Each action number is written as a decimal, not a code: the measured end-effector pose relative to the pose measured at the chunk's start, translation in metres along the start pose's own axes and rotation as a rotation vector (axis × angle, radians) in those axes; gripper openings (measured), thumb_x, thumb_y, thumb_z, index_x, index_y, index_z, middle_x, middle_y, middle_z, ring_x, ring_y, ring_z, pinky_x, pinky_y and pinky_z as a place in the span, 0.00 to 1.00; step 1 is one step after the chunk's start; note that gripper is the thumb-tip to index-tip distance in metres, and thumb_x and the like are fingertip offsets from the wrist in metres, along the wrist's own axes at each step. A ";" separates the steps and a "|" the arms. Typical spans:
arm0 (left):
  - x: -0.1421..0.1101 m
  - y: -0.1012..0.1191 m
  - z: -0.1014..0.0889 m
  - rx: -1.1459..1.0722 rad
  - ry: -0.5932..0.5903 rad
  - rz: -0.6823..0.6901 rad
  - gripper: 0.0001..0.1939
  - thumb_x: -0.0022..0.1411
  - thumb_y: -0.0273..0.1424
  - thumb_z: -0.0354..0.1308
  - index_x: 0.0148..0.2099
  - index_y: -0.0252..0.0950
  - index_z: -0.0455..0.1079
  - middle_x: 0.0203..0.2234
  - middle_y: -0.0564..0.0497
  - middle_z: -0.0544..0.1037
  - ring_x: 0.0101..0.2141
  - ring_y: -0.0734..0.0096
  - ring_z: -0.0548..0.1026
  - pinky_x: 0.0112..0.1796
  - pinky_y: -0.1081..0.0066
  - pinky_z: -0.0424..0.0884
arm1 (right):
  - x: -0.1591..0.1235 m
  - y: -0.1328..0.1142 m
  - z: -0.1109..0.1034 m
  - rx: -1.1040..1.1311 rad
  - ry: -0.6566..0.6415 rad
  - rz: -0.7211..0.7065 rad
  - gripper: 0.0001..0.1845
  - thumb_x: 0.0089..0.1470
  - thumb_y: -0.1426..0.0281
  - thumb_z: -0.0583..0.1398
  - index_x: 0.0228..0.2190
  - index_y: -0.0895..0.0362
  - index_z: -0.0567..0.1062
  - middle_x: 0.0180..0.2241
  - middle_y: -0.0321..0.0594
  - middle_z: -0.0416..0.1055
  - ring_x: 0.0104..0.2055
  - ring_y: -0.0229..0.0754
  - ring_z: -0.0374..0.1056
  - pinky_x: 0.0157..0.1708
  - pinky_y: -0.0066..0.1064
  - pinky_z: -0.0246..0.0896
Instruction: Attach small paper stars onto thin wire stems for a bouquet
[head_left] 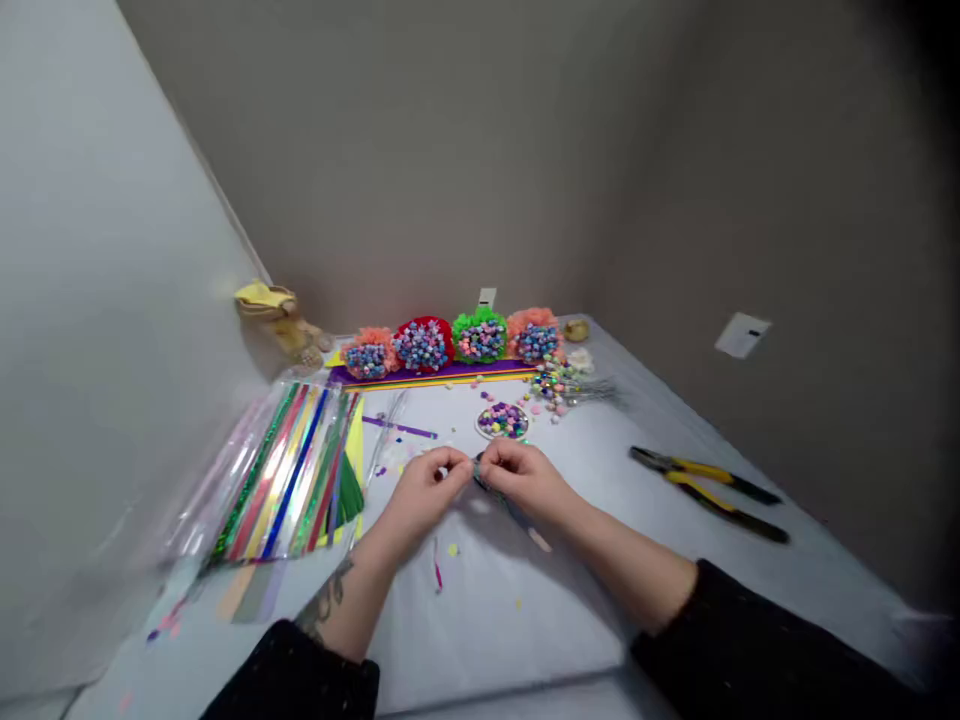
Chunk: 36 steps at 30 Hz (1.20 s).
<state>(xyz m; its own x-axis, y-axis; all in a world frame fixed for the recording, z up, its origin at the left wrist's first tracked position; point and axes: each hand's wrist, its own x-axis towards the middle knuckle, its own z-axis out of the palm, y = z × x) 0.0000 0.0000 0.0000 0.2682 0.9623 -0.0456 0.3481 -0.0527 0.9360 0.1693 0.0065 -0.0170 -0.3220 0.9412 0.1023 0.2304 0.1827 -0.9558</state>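
My left hand (pixel 426 492) and my right hand (pixel 531 480) meet above the white table, thumbs and fingers pinched together. Between the fingertips is a thin greyish paper strip (pixel 477 474), partly hidden by the fingers. Its loose tail (pixel 537 538) seems to trail beneath my right hand, with a pale end, blurred. Just beyond the hands stands a small dish (pixel 478 430) of tiny coloured folded paper stars (pixel 502 419). A short pink strip (pixel 438 570) lies on the table in front of my left hand.
At left lie clear sleeves of coloured strips (pixel 281 480). Yellow-handled pliers (pixel 709 488) rest at right. Along the back stand several ruffled bundles topped with stars (pixel 424 344), near purple sheets (pixel 442 372). Loose stars (pixel 551 385) and thin wires (pixel 596 391) lie behind the dish.
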 end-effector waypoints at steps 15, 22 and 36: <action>-0.002 -0.001 0.002 -0.106 -0.005 -0.004 0.12 0.57 0.37 0.54 0.30 0.33 0.71 0.24 0.52 0.72 0.28 0.71 0.67 0.32 0.73 0.62 | 0.001 -0.001 -0.001 -0.038 0.034 -0.062 0.08 0.48 0.72 0.54 0.19 0.57 0.66 0.22 0.33 0.62 0.28 0.36 0.59 0.31 0.28 0.54; -0.001 -0.006 0.000 -0.157 -0.064 -0.059 0.11 0.55 0.36 0.57 0.28 0.33 0.70 0.21 0.54 0.71 0.25 0.74 0.66 0.30 0.74 0.60 | 0.003 0.003 -0.001 -0.094 0.022 -0.151 0.08 0.48 0.74 0.54 0.19 0.57 0.66 0.23 0.34 0.62 0.28 0.36 0.60 0.30 0.28 0.54; -0.001 -0.005 0.002 0.183 0.174 0.110 0.08 0.56 0.31 0.55 0.27 0.35 0.71 0.23 0.53 0.73 0.27 0.71 0.70 0.30 0.73 0.65 | 0.003 0.006 0.000 0.009 -0.048 0.004 0.10 0.47 0.63 0.58 0.22 0.58 0.68 0.22 0.34 0.62 0.25 0.35 0.56 0.26 0.27 0.51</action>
<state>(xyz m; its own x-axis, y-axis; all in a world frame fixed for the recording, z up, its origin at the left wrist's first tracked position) 0.0003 -0.0012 -0.0052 0.1609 0.9786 0.1285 0.4859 -0.1918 0.8527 0.1693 0.0105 -0.0225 -0.3647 0.9272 0.0851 0.2236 0.1760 -0.9587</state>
